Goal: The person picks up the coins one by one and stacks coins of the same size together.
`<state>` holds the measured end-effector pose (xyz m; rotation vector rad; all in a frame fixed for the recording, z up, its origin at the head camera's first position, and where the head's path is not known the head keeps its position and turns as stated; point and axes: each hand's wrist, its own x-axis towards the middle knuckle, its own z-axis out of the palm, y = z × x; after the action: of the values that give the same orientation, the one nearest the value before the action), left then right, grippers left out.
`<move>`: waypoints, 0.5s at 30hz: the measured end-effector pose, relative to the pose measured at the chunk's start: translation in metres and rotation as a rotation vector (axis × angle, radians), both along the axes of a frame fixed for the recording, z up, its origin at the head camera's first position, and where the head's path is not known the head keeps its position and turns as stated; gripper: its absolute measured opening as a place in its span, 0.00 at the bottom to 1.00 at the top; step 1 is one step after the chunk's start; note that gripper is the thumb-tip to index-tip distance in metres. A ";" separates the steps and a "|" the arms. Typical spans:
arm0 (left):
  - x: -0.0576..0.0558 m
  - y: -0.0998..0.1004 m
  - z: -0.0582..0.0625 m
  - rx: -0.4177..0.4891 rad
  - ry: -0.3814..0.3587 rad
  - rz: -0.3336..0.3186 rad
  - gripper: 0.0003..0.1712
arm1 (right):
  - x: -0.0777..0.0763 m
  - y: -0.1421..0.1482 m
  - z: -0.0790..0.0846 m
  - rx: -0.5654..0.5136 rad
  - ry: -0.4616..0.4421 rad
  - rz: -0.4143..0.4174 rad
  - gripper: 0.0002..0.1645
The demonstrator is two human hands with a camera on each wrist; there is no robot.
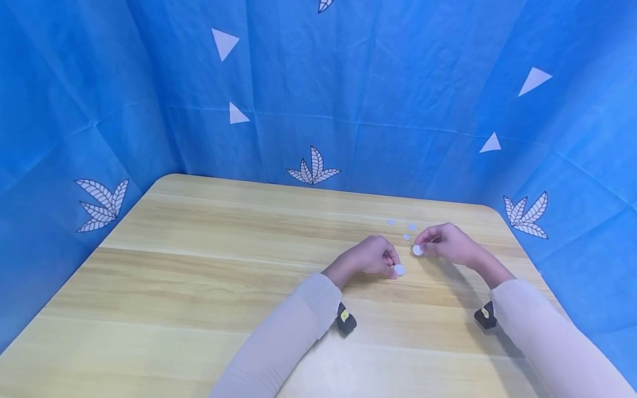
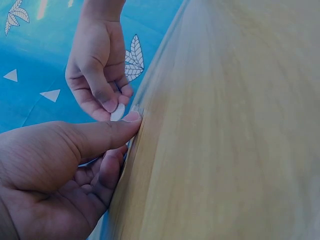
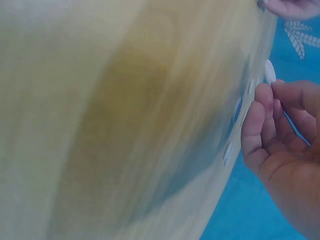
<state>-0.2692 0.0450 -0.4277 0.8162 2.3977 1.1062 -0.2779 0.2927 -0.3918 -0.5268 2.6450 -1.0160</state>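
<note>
My left hand (image 1: 369, 256) pinches a small white disc (image 1: 399, 270) between thumb and fingers, just above the table. Close by on the right, my right hand (image 1: 449, 243) holds another white disc (image 1: 417, 250) by its edge. In the right wrist view that disc (image 3: 270, 71) stands on edge at the fingertips, off the tabletop. The left wrist view has the right hand (image 2: 97, 62) beyond the left thumb, which hides most of the left hand's own disc. A few pale discs lie flat beyond the hands, one of them (image 1: 391, 222) farthest left.
The wood-grain table (image 1: 199, 276) has rounded far corners. A blue patterned curtain (image 1: 308, 72) hangs along its back and sides. Each sleeve cuff carries a small black wrist device, the left device (image 1: 346, 320) sitting close above the table.
</note>
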 end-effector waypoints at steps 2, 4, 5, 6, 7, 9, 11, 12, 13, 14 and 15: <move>0.000 0.000 0.000 0.002 -0.003 -0.001 0.09 | 0.003 -0.002 -0.001 -0.016 -0.017 -0.003 0.10; -0.001 0.001 -0.001 0.003 -0.003 -0.001 0.09 | 0.007 -0.003 -0.002 -0.034 -0.031 -0.003 0.10; -0.001 0.001 -0.001 0.000 0.001 -0.001 0.09 | 0.008 -0.004 -0.002 -0.039 -0.032 -0.001 0.10; -0.001 0.001 -0.002 -0.001 0.004 -0.001 0.09 | 0.010 -0.005 -0.002 -0.047 -0.036 0.001 0.10; -0.001 0.001 -0.002 -0.002 0.006 -0.001 0.09 | 0.011 -0.006 -0.003 -0.054 -0.039 0.006 0.10; -0.001 0.001 -0.002 -0.004 0.008 0.000 0.09 | 0.014 -0.008 -0.003 -0.064 -0.043 0.014 0.10; -0.001 0.001 -0.002 -0.005 0.011 0.000 0.09 | 0.017 -0.010 -0.003 -0.071 -0.052 0.012 0.10; -0.001 0.001 -0.002 -0.004 0.011 0.000 0.09 | 0.019 -0.011 -0.003 -0.078 -0.059 0.014 0.10; -0.001 0.001 -0.002 -0.004 0.012 -0.001 0.09 | 0.020 -0.012 -0.003 -0.081 -0.062 0.016 0.10; -0.001 0.001 -0.002 -0.004 0.014 -0.002 0.09 | 0.022 -0.014 -0.003 -0.088 -0.069 0.019 0.10; -0.001 0.001 -0.002 -0.003 0.018 -0.003 0.09 | 0.023 -0.015 -0.003 -0.095 -0.079 0.018 0.10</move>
<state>-0.2698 0.0456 -0.4293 0.8316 2.4110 1.0988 -0.2550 0.2780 -0.3946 -0.5189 2.5287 -1.1375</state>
